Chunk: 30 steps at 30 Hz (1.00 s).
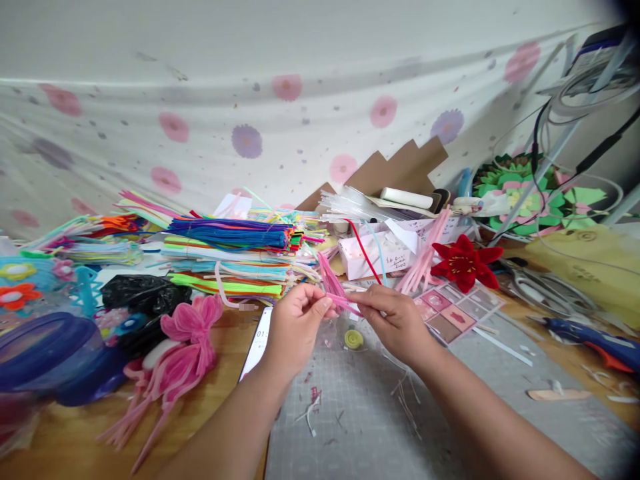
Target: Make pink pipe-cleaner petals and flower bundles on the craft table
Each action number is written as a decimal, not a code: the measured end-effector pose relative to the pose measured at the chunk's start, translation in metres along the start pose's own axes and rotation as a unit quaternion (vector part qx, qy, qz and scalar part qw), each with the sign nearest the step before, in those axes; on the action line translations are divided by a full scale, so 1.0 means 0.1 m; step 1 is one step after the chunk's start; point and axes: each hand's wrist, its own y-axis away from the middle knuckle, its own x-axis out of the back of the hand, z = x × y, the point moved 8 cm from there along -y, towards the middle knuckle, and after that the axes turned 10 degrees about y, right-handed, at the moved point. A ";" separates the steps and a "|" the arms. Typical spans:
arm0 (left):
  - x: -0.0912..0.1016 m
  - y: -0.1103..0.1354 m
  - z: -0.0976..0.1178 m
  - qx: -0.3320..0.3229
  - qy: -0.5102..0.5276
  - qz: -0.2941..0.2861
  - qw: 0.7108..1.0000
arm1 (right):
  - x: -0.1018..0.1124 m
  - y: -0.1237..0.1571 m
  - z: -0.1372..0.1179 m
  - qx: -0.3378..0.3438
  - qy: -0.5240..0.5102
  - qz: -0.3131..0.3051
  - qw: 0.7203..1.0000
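Observation:
My left hand [296, 320] is closed in a pinch on a bent pink pipe cleaner [331, 285], whose loop sticks up and to the right of the fingers. My right hand [397, 319] pinches the other end of the same pink pipe cleaner, fingers curled tight. Both hands hover over a grey cutting mat [360, 413]. A small yellow coil [353, 339] lies on the mat just below and between the hands.
A pink pipe-cleaner flower [183, 347] lies at the left, and stacked coloured pipe cleaners [235, 250] fill the back. A red flower [464, 262], a white box [380, 257], scissors [543, 290] and a blue glue gun [595, 340] sit to the right. Blue plastic containers [50, 353] stand far left.

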 end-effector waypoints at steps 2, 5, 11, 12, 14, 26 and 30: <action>0.00 0.00 0.02 -0.011 -0.013 -0.007 1.000 | 0.00 0.00 0.00 0.001 0.005 -0.005 1.000; 0.01 0.01 0.06 -0.042 -0.036 -0.012 0.998 | 0.00 0.00 0.01 -0.011 0.009 -0.007 1.000; -0.02 -0.01 0.01 -0.022 0.030 -0.024 0.999 | 0.01 -0.01 0.01 -0.013 -0.001 0.001 1.000; -0.03 -0.01 0.00 -0.018 0.042 -0.027 0.999 | 0.01 -0.01 0.01 -0.011 -0.001 0.001 1.000; -0.04 -0.02 0.00 -0.020 0.040 -0.037 0.998 | 0.00 -0.01 0.00 -0.009 -0.002 0.000 1.000; -0.06 0.00 0.04 -0.046 -0.111 -0.051 0.991 | -0.10 0.03 -0.06 0.023 0.042 -0.060 0.997; -0.10 0.04 0.08 -0.061 -0.162 -0.052 0.983 | -0.20 0.05 -0.09 0.035 0.073 -0.083 0.993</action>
